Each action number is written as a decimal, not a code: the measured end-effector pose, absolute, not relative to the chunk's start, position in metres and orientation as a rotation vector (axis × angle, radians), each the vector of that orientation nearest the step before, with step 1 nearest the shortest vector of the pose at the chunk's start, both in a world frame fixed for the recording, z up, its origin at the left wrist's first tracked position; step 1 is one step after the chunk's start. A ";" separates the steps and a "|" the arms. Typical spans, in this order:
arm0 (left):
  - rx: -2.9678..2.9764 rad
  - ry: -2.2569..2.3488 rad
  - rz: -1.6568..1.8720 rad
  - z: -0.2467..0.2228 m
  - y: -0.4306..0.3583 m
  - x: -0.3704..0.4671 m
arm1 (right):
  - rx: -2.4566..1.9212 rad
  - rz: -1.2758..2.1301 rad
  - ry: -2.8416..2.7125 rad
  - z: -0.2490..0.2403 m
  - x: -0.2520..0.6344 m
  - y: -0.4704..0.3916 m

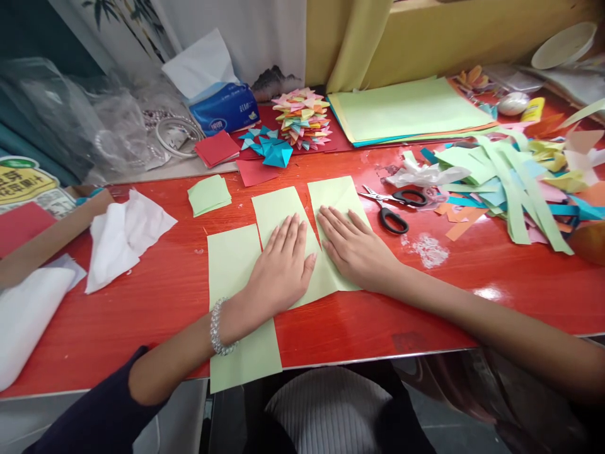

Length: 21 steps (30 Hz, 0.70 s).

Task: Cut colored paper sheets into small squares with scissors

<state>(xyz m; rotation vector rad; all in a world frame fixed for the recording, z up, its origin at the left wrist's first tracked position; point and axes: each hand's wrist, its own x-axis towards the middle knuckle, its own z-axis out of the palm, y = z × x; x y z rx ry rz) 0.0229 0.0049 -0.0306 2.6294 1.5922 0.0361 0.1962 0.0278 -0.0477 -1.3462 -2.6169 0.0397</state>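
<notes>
My left hand [282,268] lies flat, fingers stretched out, on a light green paper piece [278,203] in the middle of the table. Flat on another green paper piece [331,189], just to the right, rests my right hand [352,246]. The two pieces lie side by side, with a narrow gap between their upper parts; my hands partly cover both. Under my left wrist, a longer green paper strip [231,261] reaches past the table's front edge. Black-handled scissors [390,205] lie open beside my right hand. A small stack of green paper squares [209,195] sits to the upper left.
Cut paper strips [510,183] pile up on the right of the red table [161,328]. Large coloured sheets [406,113], a folded-paper model [303,120], blue folded pieces [271,148] and a tissue pack [224,107] stand behind. Crumpled tissue [123,236] lies left.
</notes>
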 end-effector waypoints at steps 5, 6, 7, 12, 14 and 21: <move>2.639 1.591 0.043 -0.031 0.004 0.023 | -1.351 0.016 -2.629 -0.048 0.197 0.028; 2.641 1.594 0.038 -0.031 0.004 0.023 | -1.351 0.011 -2.630 -0.048 0.197 0.028; 2.644 1.598 0.031 -0.031 0.004 0.023 | -1.352 0.007 -2.632 -0.048 0.197 0.028; 2.652 1.614 -0.015 -0.030 0.004 0.023 | -1.365 -0.026 -2.652 -0.048 0.197 0.028; 2.654 1.617 -0.012 -0.030 0.003 0.023 | -1.373 -0.035 -2.656 -0.048 0.197 0.027; 2.658 1.620 0.010 -0.032 0.002 0.022 | -1.397 -0.037 -2.651 -0.049 0.199 0.027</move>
